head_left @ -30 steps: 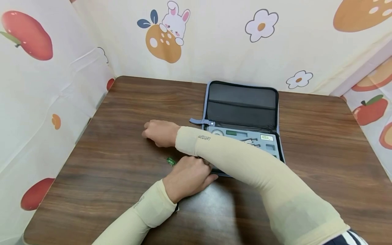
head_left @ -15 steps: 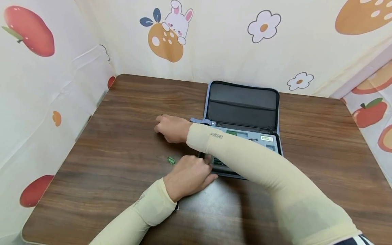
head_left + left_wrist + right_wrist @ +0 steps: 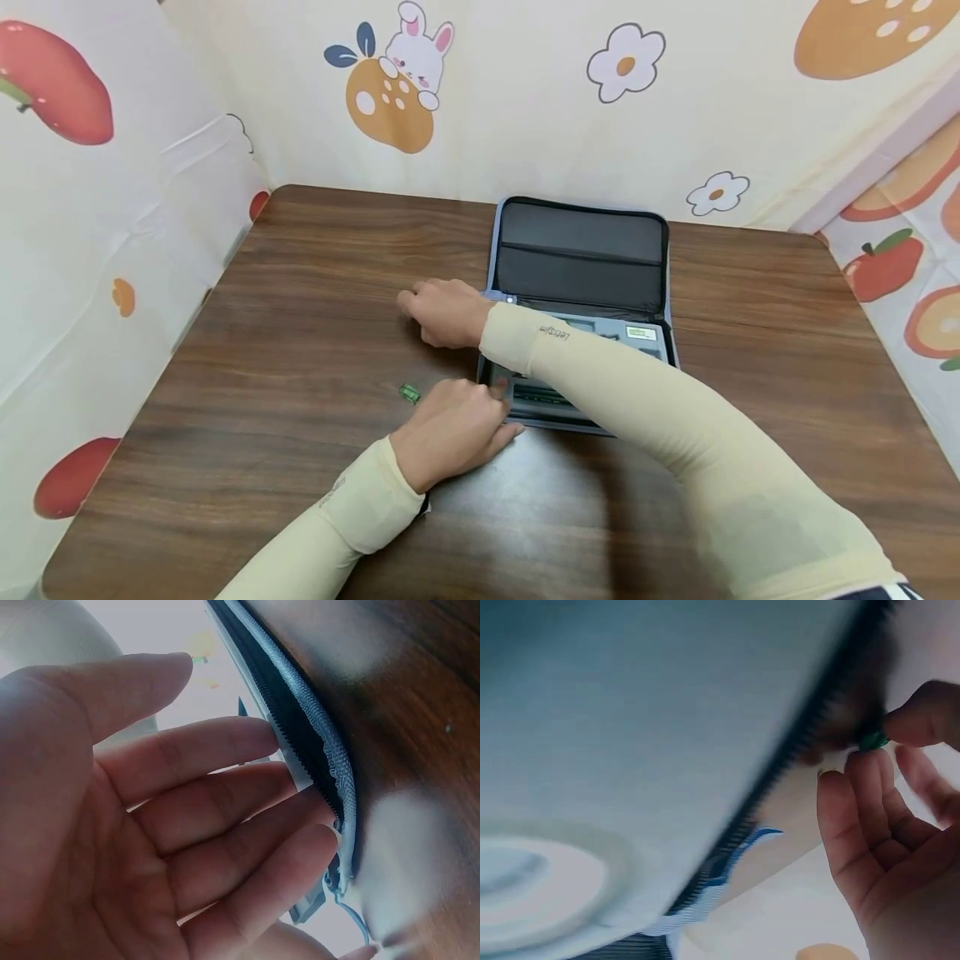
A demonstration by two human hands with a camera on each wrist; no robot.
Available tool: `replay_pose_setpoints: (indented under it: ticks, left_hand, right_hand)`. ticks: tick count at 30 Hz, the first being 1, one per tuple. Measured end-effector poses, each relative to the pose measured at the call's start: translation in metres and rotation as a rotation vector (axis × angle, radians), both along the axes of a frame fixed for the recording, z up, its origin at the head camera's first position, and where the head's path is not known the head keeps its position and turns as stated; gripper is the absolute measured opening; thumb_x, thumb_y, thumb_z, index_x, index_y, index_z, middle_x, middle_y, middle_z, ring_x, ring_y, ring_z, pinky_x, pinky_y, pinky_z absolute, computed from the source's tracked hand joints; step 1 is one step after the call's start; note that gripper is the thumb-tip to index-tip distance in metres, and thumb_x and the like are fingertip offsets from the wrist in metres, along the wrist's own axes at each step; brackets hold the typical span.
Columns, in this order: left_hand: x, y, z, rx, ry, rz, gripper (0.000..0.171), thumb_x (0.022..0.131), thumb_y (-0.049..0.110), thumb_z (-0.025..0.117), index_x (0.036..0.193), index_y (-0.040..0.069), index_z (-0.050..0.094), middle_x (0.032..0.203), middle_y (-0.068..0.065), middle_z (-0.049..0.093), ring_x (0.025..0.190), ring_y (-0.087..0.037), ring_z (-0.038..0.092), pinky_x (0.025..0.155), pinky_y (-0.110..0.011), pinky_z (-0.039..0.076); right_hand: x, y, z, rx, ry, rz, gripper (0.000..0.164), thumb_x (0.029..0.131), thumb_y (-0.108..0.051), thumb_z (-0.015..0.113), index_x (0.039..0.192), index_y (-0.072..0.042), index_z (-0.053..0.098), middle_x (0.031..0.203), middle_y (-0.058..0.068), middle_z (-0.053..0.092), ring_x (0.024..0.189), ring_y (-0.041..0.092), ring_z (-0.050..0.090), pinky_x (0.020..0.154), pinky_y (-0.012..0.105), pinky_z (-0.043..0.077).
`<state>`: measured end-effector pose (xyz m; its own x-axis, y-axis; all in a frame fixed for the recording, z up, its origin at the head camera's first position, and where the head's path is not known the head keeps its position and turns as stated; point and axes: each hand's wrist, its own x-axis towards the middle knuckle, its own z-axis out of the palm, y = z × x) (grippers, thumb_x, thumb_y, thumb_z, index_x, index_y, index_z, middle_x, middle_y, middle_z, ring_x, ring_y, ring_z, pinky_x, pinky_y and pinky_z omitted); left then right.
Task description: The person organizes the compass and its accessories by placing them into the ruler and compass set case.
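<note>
A zippered case (image 3: pixel 579 268) lies unfolded on the wooden table, its lower half holding a grey-blue insert (image 3: pixel 585 322) with cut-out slots. My left hand (image 3: pixel 452 429) rests at the case's near left edge, its fingers loosely extended against the zipper edge (image 3: pixel 311 731) in the left wrist view. Beyond it, my right hand (image 3: pixel 448 312) is beside the case's left side, with that forearm crossing over the insert. In the right wrist view the right thumb and fingertips pinch a small dark green piece (image 3: pixel 874 740). Another small green piece (image 3: pixel 409 393) lies on the table, left of my left hand.
A round white item (image 3: pixel 540 889) sits in the insert, close to the right wrist camera. A white-and-green label-like piece (image 3: pixel 641 332) occupies the insert's far right corner. A blue strap (image 3: pixel 498 296) is at the case's left hinge. Printed curtains (image 3: pixel 510 100) border the table.
My right hand, along with its forearm, has moved right toward the case, uncovering more of the insert's near part. The left hand and the loose green piece have stayed in place.
</note>
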<state>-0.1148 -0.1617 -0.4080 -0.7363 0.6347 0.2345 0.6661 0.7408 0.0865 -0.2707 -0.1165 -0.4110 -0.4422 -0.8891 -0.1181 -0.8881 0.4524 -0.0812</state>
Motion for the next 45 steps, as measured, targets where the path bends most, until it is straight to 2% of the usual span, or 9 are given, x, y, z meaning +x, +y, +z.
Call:
replay_pose_setpoints:
  ticks: [5,10,14,18,22,27,32,39,45]
  left_hand:
    - [-0.001,-0.001,-0.001,-0.005,-0.004,0.005,0.038,0.093,0.044,0.069,0.064,0.021,0.061,0.064,0.002,0.058,0.047,-0.014,0.056,0.04,-0.032,0.043]
    - [-0.001,-0.001,0.0,-0.013,-0.009,0.003,0.038,0.094,0.043,0.068,0.064,0.021,0.061,0.074,0.0,0.065,0.047,-0.013,0.056,0.04,-0.031,0.043]
    - [-0.002,0.0,0.0,-0.013,-0.026,-0.009,0.036,0.095,0.042,0.067,0.066,0.019,0.065,0.09,-0.002,0.071,0.048,-0.013,0.056,0.041,-0.03,0.043]
    - [-0.002,0.0,0.0,-0.001,-0.034,-0.017,0.034,0.095,0.04,0.068,0.069,0.018,0.067,0.092,-0.001,0.07,0.05,-0.015,0.056,0.042,-0.03,0.045]
    - [-0.002,0.0,0.002,0.003,-0.047,-0.018,0.034,0.095,0.039,0.067,0.069,0.018,0.067,0.089,0.0,0.069,0.051,-0.015,0.057,0.043,-0.031,0.045]
    - [-0.002,0.0,0.003,-0.011,-0.076,-0.016,0.033,0.097,0.04,0.065,0.072,0.018,0.07,0.097,-0.001,0.072,0.054,-0.016,0.059,0.048,-0.032,0.048]
    - [-0.004,0.0,0.003,-0.009,-0.101,-0.008,0.033,0.097,0.039,0.065,0.072,0.018,0.07,0.102,-0.003,0.073,0.056,-0.016,0.06,0.049,-0.033,0.05]
    - [-0.004,0.0,0.003,0.004,-0.092,-0.016,0.032,0.097,0.039,0.065,0.073,0.018,0.07,0.1,-0.003,0.073,0.055,-0.015,0.059,0.049,-0.033,0.049]
    - [-0.004,0.0,0.003,0.004,-0.098,-0.022,0.033,0.097,0.039,0.065,0.072,0.018,0.069,0.102,-0.004,0.073,0.054,-0.014,0.058,0.048,-0.032,0.048]
  right_hand:
    - [-0.001,0.01,-0.002,-0.036,-0.065,-0.031,0.011,0.091,-0.008,0.055,0.1,-0.014,0.057,0.09,0.0,0.055,0.075,0.016,0.049,0.06,0.03,0.041]
    - [-0.001,0.021,0.002,-0.077,-0.113,-0.039,0.014,0.09,-0.01,0.057,0.103,-0.013,0.059,0.093,-0.001,0.058,0.073,0.014,0.051,0.062,0.029,0.045]
    - [-0.002,0.033,0.011,-0.138,-0.164,-0.054,0.016,0.09,-0.01,0.058,0.105,-0.01,0.062,0.097,0.0,0.06,0.076,0.015,0.053,0.067,0.029,0.046]
    - [-0.004,0.047,0.022,-0.179,-0.187,-0.083,0.02,0.087,-0.01,0.059,0.106,-0.008,0.066,0.1,0.001,0.062,0.08,0.015,0.054,0.071,0.03,0.047]
    - [-0.008,0.069,0.03,-0.21,-0.213,-0.118,0.018,0.085,-0.009,0.058,0.101,-0.009,0.065,0.09,0.001,0.059,0.076,0.015,0.052,0.07,0.03,0.046]
    - [-0.013,0.107,0.036,-0.224,-0.337,-0.189,0.013,0.085,-0.01,0.06,0.097,-0.009,0.064,0.079,0.0,0.055,0.069,0.015,0.05,0.067,0.031,0.045]
    - [-0.021,0.147,0.038,-0.245,-0.475,-0.302,0.009,0.087,-0.009,0.064,0.096,-0.008,0.063,0.081,0.003,0.059,0.069,0.018,0.053,0.066,0.035,0.046]
    - [-0.027,0.19,0.032,-0.265,-0.475,-0.44,0.007,0.09,-0.01,0.068,0.095,-0.011,0.063,0.087,0.003,0.063,0.077,0.02,0.057,0.072,0.037,0.049]
    - [-0.022,0.213,0.023,-0.273,-0.472,-0.472,0.01,0.09,-0.006,0.069,0.097,-0.01,0.063,0.09,0.003,0.065,0.082,0.02,0.059,0.075,0.038,0.051]
